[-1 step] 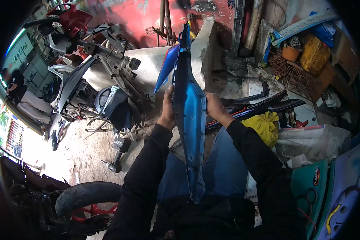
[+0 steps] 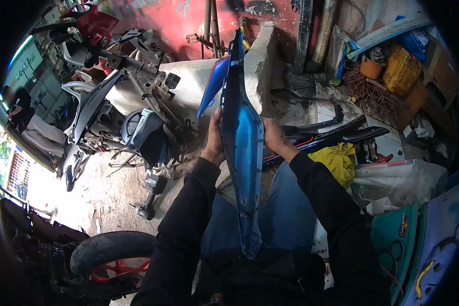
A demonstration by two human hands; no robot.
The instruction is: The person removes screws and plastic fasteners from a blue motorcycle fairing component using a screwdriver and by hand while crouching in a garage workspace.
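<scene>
Both hands clamp the long blue panel (image 2: pixel 244 148) upright over the lap: left hand (image 2: pixel 214 140) on one edge, right hand (image 2: pixel 273 137) on the other, fingers mostly hidden behind it. Stripped motorbike (image 2: pixel 132 112) left, yellow rag (image 2: pixel 336 160) right, dusty floor (image 2: pixel 112 188).

Place: we're in a motorbike repair workshop, pretty grubby.
Giveaway: a stripped motorcycle frame (image 2: pixel 137 97) on the dirt floor (image 2: pixel 107 188).
More: loose black fairing panels (image 2: pixel 336 132), a spare tyre (image 2: pixel 107 252).
Clutter: coiled wire (image 2: pixel 364 89), a yellow rag (image 2: pixel 339 160).
</scene>
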